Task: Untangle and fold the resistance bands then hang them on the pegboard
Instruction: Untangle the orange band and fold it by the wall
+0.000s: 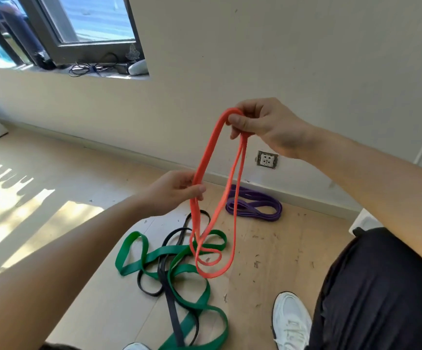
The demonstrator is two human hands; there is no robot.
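An orange resistance band (238, 203) hangs in long loops in front of me. My right hand (265, 127) pinches its top end, raised near the wall. Lower and to the left, my left hand (177, 190) grips one strand of the same band. The band's bottom loops dangle just above the floor. On the floor below lie a green band (179, 271) and a black band (173, 319), tangled with each other. A purple band (257, 207) lies coiled by the baseboard. No pegboard is in view.
A white wall with a socket (267, 159) is ahead. A window sill (103, 69) at upper left holds cables and small items. My white shoe (290, 322) and black-clad leg (381, 286) are at lower right. The wooden floor is scuffed.
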